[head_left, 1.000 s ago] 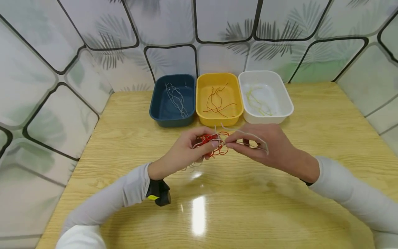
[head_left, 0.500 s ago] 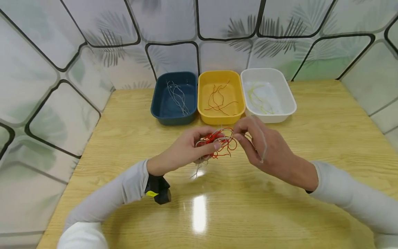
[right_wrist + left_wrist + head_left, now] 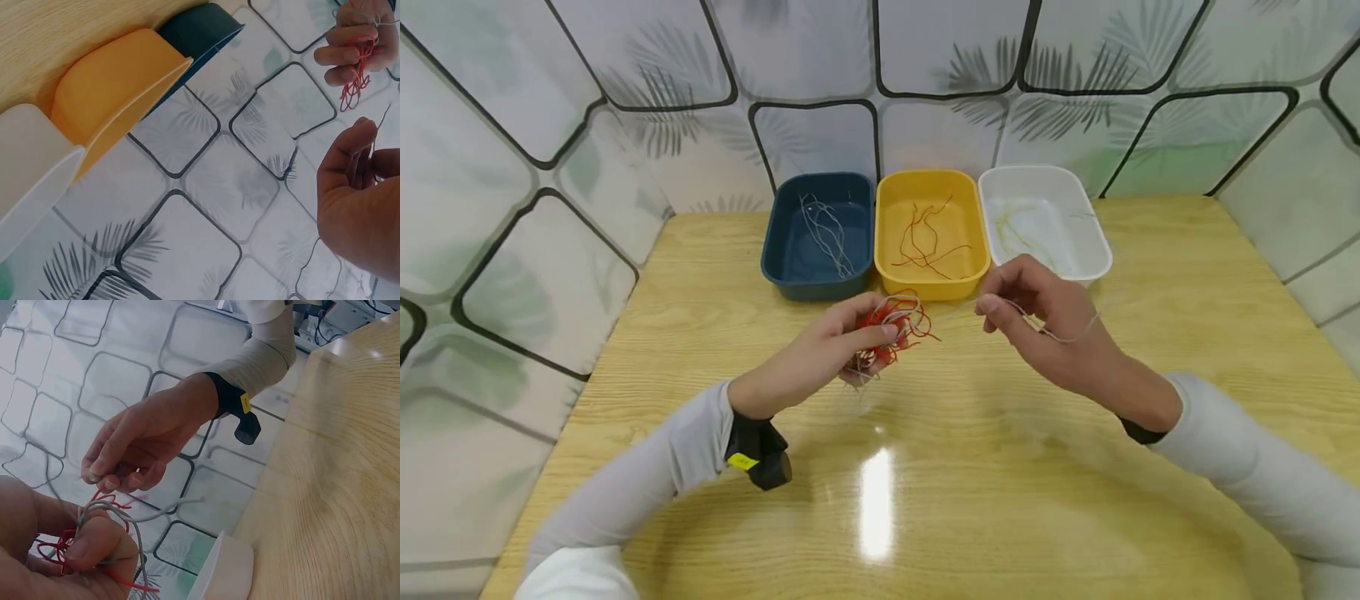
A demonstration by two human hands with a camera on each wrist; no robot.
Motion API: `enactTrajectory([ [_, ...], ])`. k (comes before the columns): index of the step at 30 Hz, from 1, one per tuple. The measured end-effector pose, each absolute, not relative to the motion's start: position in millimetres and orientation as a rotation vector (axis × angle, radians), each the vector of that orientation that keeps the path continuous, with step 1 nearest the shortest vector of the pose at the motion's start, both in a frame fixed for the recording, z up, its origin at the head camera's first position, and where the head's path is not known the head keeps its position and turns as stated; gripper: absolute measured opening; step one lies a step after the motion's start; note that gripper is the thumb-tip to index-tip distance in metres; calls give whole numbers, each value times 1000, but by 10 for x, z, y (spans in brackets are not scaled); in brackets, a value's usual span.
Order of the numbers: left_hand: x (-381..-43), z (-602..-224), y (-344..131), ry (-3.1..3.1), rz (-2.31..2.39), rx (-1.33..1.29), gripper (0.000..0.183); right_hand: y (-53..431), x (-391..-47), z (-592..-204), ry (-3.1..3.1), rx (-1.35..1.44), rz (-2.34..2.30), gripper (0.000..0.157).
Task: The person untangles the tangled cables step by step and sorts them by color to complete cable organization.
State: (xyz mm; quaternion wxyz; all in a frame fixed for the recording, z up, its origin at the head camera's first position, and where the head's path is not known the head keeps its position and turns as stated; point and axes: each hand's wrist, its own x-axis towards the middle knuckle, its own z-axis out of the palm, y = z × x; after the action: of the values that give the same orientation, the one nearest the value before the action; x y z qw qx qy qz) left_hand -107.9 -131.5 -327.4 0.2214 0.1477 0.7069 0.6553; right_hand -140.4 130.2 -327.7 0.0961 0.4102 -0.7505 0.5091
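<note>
My left hand (image 3: 820, 350) grips a tangled bundle of red and grey strings (image 3: 897, 327) between thumb and fingers. Loops of red string (image 3: 356, 78) hang out past its fingers in the right wrist view. To the right, my right hand (image 3: 1056, 325) pinches a pale grey string (image 3: 1063, 339) between thumb and forefinger. That string trails over the back of the hand, and a faint length stretches toward the bundle. In the left wrist view, grey loops (image 3: 103, 506) curve over the left thumb, close below the right fingertips.
Behind the hands stand a dark blue bin (image 3: 778, 258) with grey strings, a yellow bin (image 3: 887, 279) with red strings and a white bin (image 3: 1078, 225) with yellowish strings. They sit side by side on the wooden table (image 3: 970, 500). A patterned wall covering (image 3: 820, 50) rises behind.
My right hand has moved right, away from the bundle, drawing the grey string out with it. My left hand has shifted left with the red and grey bundle.
</note>
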Motion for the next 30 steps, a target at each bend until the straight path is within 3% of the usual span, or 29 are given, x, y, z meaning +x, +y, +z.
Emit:
enactTrajectory([
  [5, -1123, -3273, -1316, 1831, 1892, 288, 23, 1368, -1428, -3345, -2562, 1165, 1667, 7],
  [11, -1174, -3260, -1329, 1754, 1991, 386, 24, 1380, -1477, -3416, -2706, 1272, 1562, 35],
  [14, -1182, -3247, -1291, 1769, 1968, 388, 31, 1341, -1481, -3430, -2712, 1308, 1457, 42],
  [18, -1192, -3286, -1173, 1835, 1780, 376, 47, 1249, -1425, -3419, -2757, 1438, 1002, 36],
  [23, -1203, -3383, -1079, 1743, 1771, 335, 40, 1135, -1326, -3417, -2554, 1645, 388, 30],
  [30, -1214, -3346, -1110, 1637, 1918, 245, 37, 1145, -1286, -3486, -2321, 1804, 271, 29],
])
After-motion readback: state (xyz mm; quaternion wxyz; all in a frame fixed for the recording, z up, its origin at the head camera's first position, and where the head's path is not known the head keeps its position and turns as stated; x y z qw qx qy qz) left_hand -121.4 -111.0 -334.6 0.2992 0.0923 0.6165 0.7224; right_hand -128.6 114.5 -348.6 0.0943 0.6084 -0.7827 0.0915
